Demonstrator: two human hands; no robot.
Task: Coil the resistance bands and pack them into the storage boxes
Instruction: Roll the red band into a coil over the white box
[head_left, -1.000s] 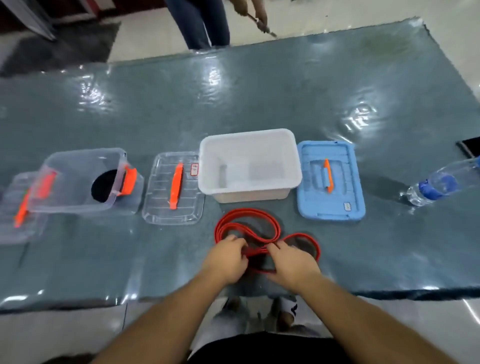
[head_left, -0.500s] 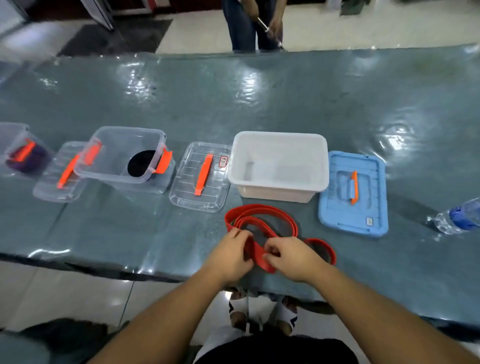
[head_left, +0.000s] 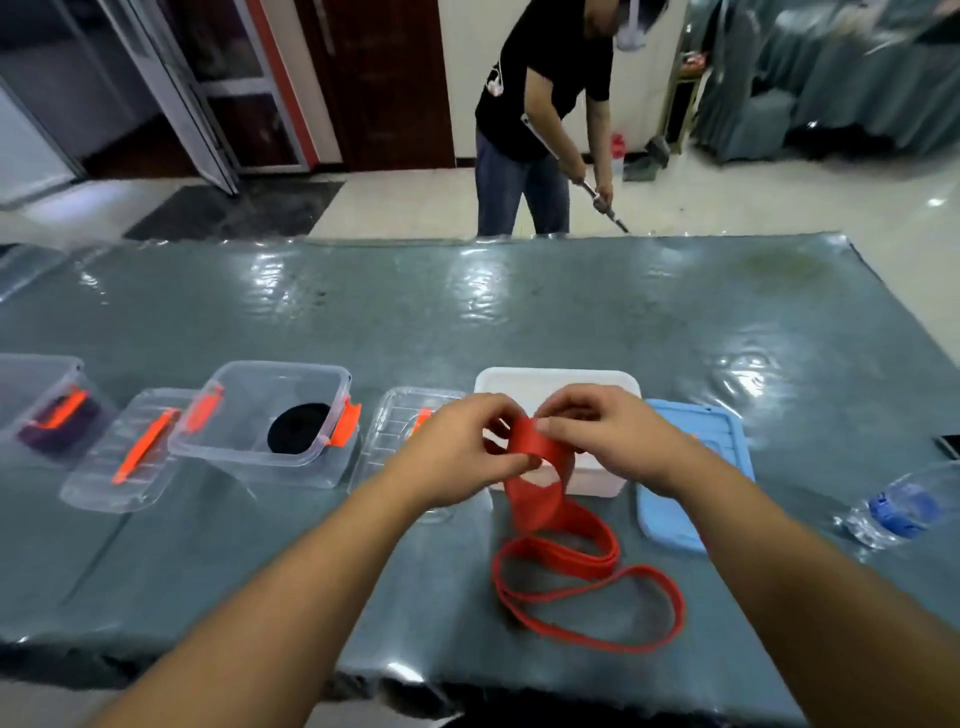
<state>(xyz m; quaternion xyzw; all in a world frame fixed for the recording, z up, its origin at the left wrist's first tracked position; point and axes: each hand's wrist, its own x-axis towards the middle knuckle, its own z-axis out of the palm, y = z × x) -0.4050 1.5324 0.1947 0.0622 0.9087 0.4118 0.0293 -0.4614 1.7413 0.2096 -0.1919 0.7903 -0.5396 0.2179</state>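
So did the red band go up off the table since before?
Yes. Both hands now hold one end of the red band up in front of the white box; earlier it lay flat before that box.

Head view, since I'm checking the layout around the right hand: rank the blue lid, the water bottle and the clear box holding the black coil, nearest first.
From the right hand:
1. Blue lid, just beside it to the right.
2. Water bottle, far right, lying down.
3. Clear box with the black coil, left, beyond the left hand.
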